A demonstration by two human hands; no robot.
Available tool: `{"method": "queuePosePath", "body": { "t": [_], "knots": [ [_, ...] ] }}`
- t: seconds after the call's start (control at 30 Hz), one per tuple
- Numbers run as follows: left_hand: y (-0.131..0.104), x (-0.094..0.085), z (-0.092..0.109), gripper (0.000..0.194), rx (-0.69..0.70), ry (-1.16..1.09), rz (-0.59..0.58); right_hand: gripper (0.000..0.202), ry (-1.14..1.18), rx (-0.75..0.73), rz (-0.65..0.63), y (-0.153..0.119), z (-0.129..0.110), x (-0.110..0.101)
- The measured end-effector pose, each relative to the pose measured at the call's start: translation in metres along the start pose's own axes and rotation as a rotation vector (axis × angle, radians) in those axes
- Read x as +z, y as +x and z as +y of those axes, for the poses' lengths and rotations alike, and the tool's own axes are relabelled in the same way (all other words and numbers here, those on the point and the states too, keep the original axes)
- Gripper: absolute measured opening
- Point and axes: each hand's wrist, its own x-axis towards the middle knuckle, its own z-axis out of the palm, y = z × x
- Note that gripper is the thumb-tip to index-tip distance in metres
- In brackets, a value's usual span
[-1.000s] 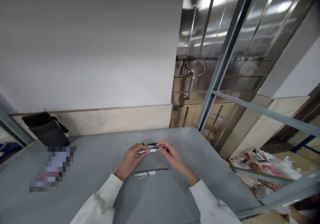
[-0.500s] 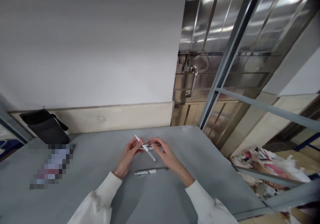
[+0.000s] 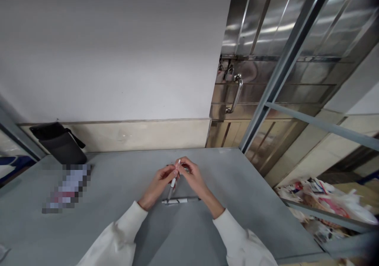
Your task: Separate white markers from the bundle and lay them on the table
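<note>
A white and grey pen (image 3: 173, 183) stands tilted between my hands, its top leaning up and right and its lower end pointing down at the table. My left hand (image 3: 160, 183) is closed, thumb and fingers pinching the pen's upper part. From the other side my right hand (image 3: 192, 178) is closed round the pen's top end, its fingertips meeting those of the left. Just below, a second white and grey pen (image 3: 180, 200) lies crosswise on the grey table (image 3: 124, 187). Small parts behind my fingers are mostly hidden.
A black bottle with a strap (image 3: 60, 142) leans by the wall at the left. Near it lies a blurred-out item (image 3: 68, 189). Grey metal posts (image 3: 275, 88) rise at the table's right corner, with a shelf of plastic bags (image 3: 328, 202) beyond.
The held pen has swung from leaning left to leaning right at its top. My right hand has moved in and now grips its top end. The view has shifted slightly.
</note>
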Motion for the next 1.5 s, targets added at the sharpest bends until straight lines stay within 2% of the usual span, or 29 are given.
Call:
{"method": "queuePosePath", "body": {
  "t": [0.07, 0.2, 0.4, 0.53, 0.77, 0.93, 1.1, 1.3, 1.5],
  "knots": [
    [0.000, 0.000, 0.000, 0.040, 0.015, 0.023, -0.028, 0.032, 0.053, 0.019, 0.030, 0.001, -0.002, -0.004],
    [0.001, -0.005, -0.002, 0.040, 0.060, 0.048, -0.038, 0.039, 0.336, 0.098, 0.209, 0.004, -0.009, -0.020],
    [0.006, -0.016, -0.012, 0.042, 0.070, 0.076, 0.036, 0.026, 0.605, 0.126, 0.248, 0.009, -0.018, -0.041],
    [0.007, -0.020, -0.015, 0.045, 0.066, 0.103, 0.058, 0.028, 0.654, 0.148, 0.251, 0.009, -0.022, -0.047],
    [0.008, -0.023, -0.019, 0.045, 0.093, 0.174, 0.088, 0.026, 0.612, 0.071, 0.240, 0.003, -0.028, -0.052],
    [0.008, -0.023, -0.020, 0.043, 0.094, 0.185, 0.075, 0.021, 0.683, 0.058, 0.251, 0.002, -0.025, -0.054],
    [0.005, -0.021, -0.015, 0.041, 0.112, 0.239, 0.082, 0.020, 0.701, 0.087, 0.244, 0.003, -0.027, -0.054],
    [-0.002, -0.016, -0.003, 0.035, 0.179, 0.411, 0.083, 0.017, 0.830, 0.081, 0.205, 0.002, -0.028, -0.055],
    [-0.004, -0.015, -0.004, 0.033, 0.213, 0.519, 0.045, 0.013, 0.918, 0.062, 0.240, 0.003, -0.022, -0.058]
  ]
}}
